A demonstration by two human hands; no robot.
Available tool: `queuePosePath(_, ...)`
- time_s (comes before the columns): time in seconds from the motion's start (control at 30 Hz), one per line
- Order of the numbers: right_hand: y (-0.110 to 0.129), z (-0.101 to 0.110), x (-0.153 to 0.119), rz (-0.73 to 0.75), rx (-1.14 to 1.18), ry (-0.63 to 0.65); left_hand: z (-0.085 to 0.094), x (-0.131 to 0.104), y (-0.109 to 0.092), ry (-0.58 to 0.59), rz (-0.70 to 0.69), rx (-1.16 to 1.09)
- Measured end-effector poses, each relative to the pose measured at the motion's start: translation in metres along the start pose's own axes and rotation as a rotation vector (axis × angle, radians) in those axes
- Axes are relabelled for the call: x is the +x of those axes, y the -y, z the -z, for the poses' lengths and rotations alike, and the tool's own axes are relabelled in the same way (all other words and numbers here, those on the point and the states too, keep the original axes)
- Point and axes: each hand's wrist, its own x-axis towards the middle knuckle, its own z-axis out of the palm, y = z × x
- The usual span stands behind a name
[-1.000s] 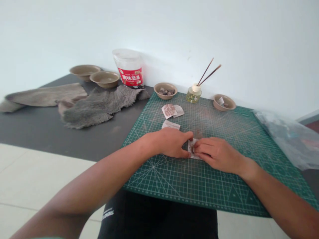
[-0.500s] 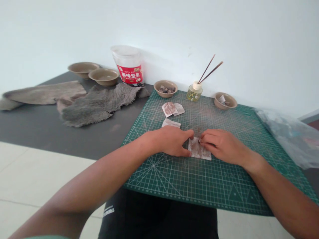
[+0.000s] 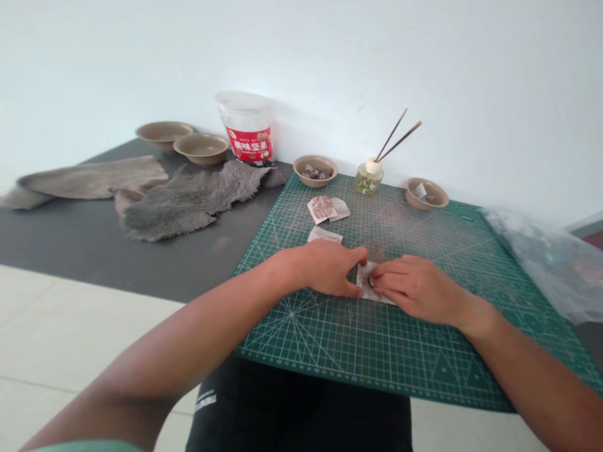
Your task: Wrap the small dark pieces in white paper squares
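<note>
A small white square sheet (image 3: 365, 290) with brown smudges lies flat on the green cutting mat (image 3: 320, 333). My left hand (image 3: 332, 270) holds down its left edge, thumb and forefinger spread to two corners. Over the sheet's right part, my right hand (image 3: 414, 285) is closed in a pinch, fingertips against the surface. A small dark piece shows at those fingertips, too hidden to name. Beyond my left hand lies another white piece (image 3: 325, 235), partly covered by the hand. Farther back, a brown-stained square (image 3: 321, 208) overlaps a paler one (image 3: 340, 209).
Along the wall stand a bowl of small brown stones (image 3: 315, 172), a reed diffuser (image 3: 369, 177) and a bowl with white scraps (image 3: 426, 193). Grey cloths (image 3: 183, 201), two bowls (image 3: 202, 149) and a plastic tub (image 3: 249, 132) are at left. A clear plastic bag (image 3: 551, 257) lies right.
My right hand has slid left and slightly toward me across the sheet, covering more of its right part. My left hand keeps its place. The view has shifted slightly.
</note>
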Motion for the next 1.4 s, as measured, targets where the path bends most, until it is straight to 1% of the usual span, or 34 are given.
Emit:
queuePosePath(0.1, 0.003, 0.0, 0.004, -0.007, 0.062, -0.027, -0.001, 0.001, 0.0, -0.007, -0.002, 0.008)
queuePosePath(0.2, 0.002, -0.001, 0.008, -0.021, 0.128, -0.025, -0.001, 0.001, 0.0, -0.003, -0.005, 0.01)
queuePosePath(0.37, 0.0, -0.002, 0.008, -0.029, 0.13, -0.009, 0.001, -0.001, -0.001, 0.002, -0.013, 0.008)
queuePosePath(0.53, 0.001, 0.001, 0.002, -0.118, 0.092, 0.002, 0.0, -0.001, -0.001, -0.003, -0.008, 0.002)
queuePosePath(0.67, 0.007, -0.002, 0.003, -0.097, 0.132, 0.05, 0.0, -0.001, 0.0, -0.006, -0.013, -0.014)
queuePosePath(0.8, 0.003, -0.002, 0.006, -0.208, 0.072, -0.022, 0.0, -0.001, 0.001, 0.001, -0.007, -0.003)
queuePosePath(0.87, 0.001, 0.001, 0.005, -0.23, 0.09, 0.007, 0.0, -0.001, 0.001, 0.005, -0.002, -0.001)
queuePosePath(0.97, 0.006, 0.002, 0.004, -0.158, 0.137, 0.104, -0.001, 0.0, 0.001, 0.006, -0.008, -0.01)
queuePosePath(1.03, 0.012, -0.001, 0.004, -0.137, 0.113, 0.103, -0.001, 0.0, 0.001, 0.008, -0.007, -0.016)
queuePosePath(1.13, 0.012, -0.002, 0.004, -0.239, 0.027, 0.026, -0.001, 0.0, 0.001, 0.01, 0.006, -0.014)
queuePosePath(1.2, 0.008, 0.001, 0.001, -0.292, 0.013, 0.018, -0.001, 0.0, 0.001, 0.014, 0.013, -0.01)
queuePosePath(1.23, 0.006, 0.003, 0.0, -0.288, 0.028, 0.039, -0.001, 0.0, 0.001, 0.014, 0.013, -0.01)
queuePosePath(1.33, 0.008, 0.004, -0.003, -0.192, 0.124, 0.119, -0.001, 0.0, 0.001, 0.018, 0.006, -0.022)
queuePosePath(1.4, 0.013, 0.002, -0.001, -0.149, 0.135, 0.118, -0.002, 0.001, 0.001, 0.017, 0.007, -0.026)
